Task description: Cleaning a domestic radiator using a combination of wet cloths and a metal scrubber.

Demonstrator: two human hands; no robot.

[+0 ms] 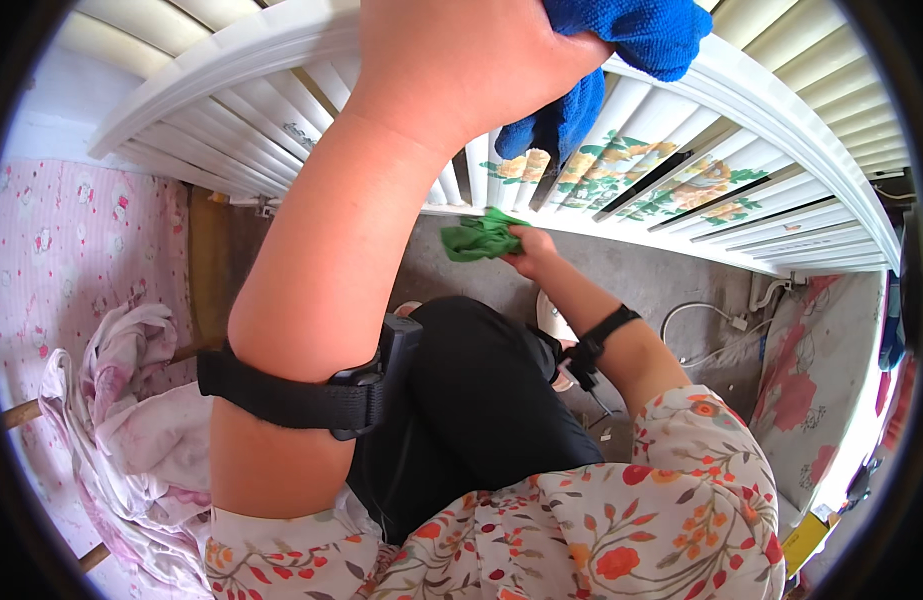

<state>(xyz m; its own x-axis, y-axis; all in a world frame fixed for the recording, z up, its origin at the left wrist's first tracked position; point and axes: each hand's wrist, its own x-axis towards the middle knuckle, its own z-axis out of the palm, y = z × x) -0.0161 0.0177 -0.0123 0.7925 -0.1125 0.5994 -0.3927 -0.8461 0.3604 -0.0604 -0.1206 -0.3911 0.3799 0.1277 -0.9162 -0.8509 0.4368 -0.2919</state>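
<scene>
My left hand is raised high in front of me and grips a blue textured cloth. Part of that cloth hangs down below the hand, and the fingers are mostly hidden or cut off by the top edge. Lower down, my right hand holds a crumpled green cloth. The green cloth is close to the bottom rail of a white slatted panel with an arched top rail. Printed yellow flowers with green leaves decorate its slats.
Pink patterned bedding and a rumpled pale cloth lie to the left. On the grey floor at the right runs a white cable. A flower-patterned fabric cover stands beyond it. My black-trousered legs are folded below.
</scene>
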